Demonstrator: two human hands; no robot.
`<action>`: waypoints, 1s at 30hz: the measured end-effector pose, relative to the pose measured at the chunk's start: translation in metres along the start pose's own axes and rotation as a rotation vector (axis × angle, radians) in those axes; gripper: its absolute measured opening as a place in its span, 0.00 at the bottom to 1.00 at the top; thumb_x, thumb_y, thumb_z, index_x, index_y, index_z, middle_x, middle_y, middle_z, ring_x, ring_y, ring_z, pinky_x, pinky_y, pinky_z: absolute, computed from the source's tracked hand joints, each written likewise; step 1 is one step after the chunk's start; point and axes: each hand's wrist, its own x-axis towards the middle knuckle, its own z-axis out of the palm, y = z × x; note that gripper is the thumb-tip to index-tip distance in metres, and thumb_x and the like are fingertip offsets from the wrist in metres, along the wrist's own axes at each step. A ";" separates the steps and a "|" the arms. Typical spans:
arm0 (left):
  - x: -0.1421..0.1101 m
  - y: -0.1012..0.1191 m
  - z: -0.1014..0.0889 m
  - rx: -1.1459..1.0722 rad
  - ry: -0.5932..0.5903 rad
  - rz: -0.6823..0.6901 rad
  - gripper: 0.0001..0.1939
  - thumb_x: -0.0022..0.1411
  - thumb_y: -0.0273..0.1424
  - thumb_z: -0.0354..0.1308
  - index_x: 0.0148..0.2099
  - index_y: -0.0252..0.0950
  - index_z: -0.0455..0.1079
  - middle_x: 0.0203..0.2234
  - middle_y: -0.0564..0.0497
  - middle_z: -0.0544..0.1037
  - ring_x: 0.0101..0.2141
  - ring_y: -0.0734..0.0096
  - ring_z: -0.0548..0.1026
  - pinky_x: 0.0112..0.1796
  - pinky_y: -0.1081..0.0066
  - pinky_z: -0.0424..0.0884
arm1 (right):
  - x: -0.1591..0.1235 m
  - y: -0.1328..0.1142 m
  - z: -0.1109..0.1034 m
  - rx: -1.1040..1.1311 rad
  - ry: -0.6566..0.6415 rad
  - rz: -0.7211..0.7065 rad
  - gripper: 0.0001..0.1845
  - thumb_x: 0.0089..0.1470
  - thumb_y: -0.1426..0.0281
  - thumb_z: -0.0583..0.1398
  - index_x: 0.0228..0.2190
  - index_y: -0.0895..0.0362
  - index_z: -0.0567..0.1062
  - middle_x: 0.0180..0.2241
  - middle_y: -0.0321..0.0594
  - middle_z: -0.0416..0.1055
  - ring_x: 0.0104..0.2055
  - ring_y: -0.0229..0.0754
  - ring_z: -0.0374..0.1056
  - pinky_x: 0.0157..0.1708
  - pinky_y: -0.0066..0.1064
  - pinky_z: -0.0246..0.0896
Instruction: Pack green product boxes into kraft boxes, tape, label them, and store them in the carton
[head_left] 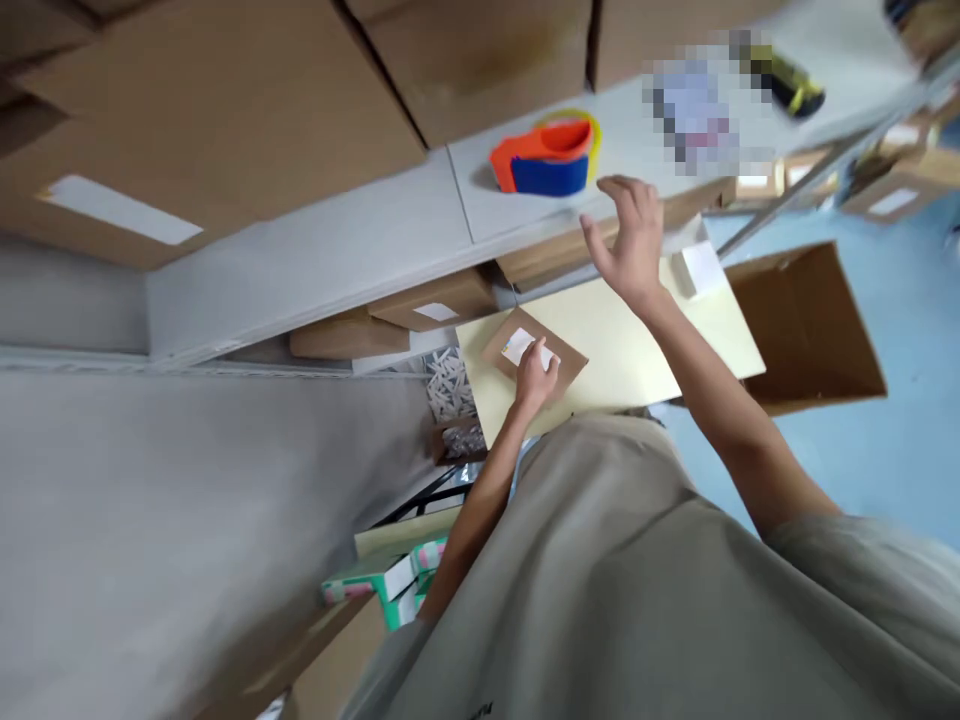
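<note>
Sm. brown carton (568,362), flat, lies at an angle on the L end of a cream table (622,345), white label (516,345) on its upper face. L hand (534,378) rests on top of it, fingers curled narrow, tips at the label; can't tell whether they pinch anything or only press. Handling (est.): carton prob. light, walls fairly stiff but apt to dent under hard pressure mid-panel; dry card, so low slip risk. Contents n/k, so fragility can't be confirmed. Best hold: opp. side edges, or flat palm on top to steady it, clear of label. R hand (630,235) is raised nr. the shelf (315,265), thumb and fingers spread wide, nothing seen in it; nearest item is an orange/blue tape dispenser (546,165) w/ yellow ring behind, just beside the fingertips, no contact visible. Dispenser est. rigid plastic, modest wt.; take by its body. Further R on shelf: pixelated pale item (694,110), ID n/a, and yellow/black tool (787,82), type unclear. Lg. cartons (247,110) stand at shelf rear. Table R end: sm. white box (701,268); beyond it, lg. open-topped carton (810,330). White strips (450,385), loose, adj. table's L edge.
</note>
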 end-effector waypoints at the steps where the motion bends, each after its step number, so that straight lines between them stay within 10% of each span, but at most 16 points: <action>1: -0.010 -0.009 0.009 0.005 -0.054 -0.008 0.27 0.74 0.30 0.57 0.72 0.34 0.70 0.70 0.32 0.76 0.72 0.46 0.72 0.75 0.46 0.67 | -0.039 0.009 0.015 0.050 -0.039 0.071 0.44 0.79 0.48 0.37 0.75 0.65 0.64 0.70 0.69 0.68 0.72 0.70 0.63 0.66 0.66 0.62; 5: -0.037 -0.027 0.031 0.078 -0.198 0.029 0.31 0.72 0.29 0.58 0.75 0.32 0.67 0.79 0.32 0.62 0.81 0.42 0.53 0.79 0.42 0.55 | -0.179 0.024 0.068 0.366 -0.422 0.476 0.48 0.78 0.44 0.39 0.68 0.71 0.72 0.63 0.72 0.76 0.62 0.60 0.77 0.61 0.50 0.74; 8: -0.041 -0.029 0.034 0.138 -0.247 0.057 0.35 0.72 0.29 0.57 0.78 0.31 0.62 0.82 0.35 0.55 0.82 0.42 0.45 0.80 0.40 0.49 | -0.224 0.019 0.091 0.627 -0.593 0.695 0.46 0.77 0.41 0.45 0.65 0.66 0.78 0.66 0.64 0.76 0.67 0.58 0.75 0.68 0.47 0.69; 17: -0.033 -0.009 0.026 0.294 -0.295 0.024 0.36 0.69 0.30 0.60 0.77 0.28 0.65 0.80 0.34 0.58 0.81 0.39 0.51 0.79 0.44 0.53 | -0.158 -0.001 0.131 0.971 -0.880 0.906 0.42 0.74 0.38 0.52 0.51 0.63 0.86 0.60 0.56 0.82 0.63 0.58 0.77 0.68 0.43 0.68; 25: 0.113 -0.016 -0.029 0.359 -0.016 -0.428 0.42 0.74 0.46 0.63 0.78 0.26 0.62 0.75 0.24 0.66 0.77 0.37 0.63 0.74 0.46 0.58 | -0.169 0.011 0.092 1.111 -0.951 1.290 0.33 0.79 0.53 0.46 0.65 0.63 0.74 0.66 0.64 0.75 0.59 0.54 0.81 0.57 0.45 0.81; 30: 0.118 -0.001 -0.035 0.316 0.103 -0.494 0.29 0.73 0.50 0.60 0.61 0.31 0.79 0.61 0.29 0.81 0.63 0.40 0.77 0.66 0.51 0.68 | -0.170 0.037 0.059 1.460 -0.900 1.298 0.34 0.80 0.53 0.44 0.72 0.58 0.68 0.75 0.53 0.67 0.65 0.47 0.77 0.69 0.39 0.71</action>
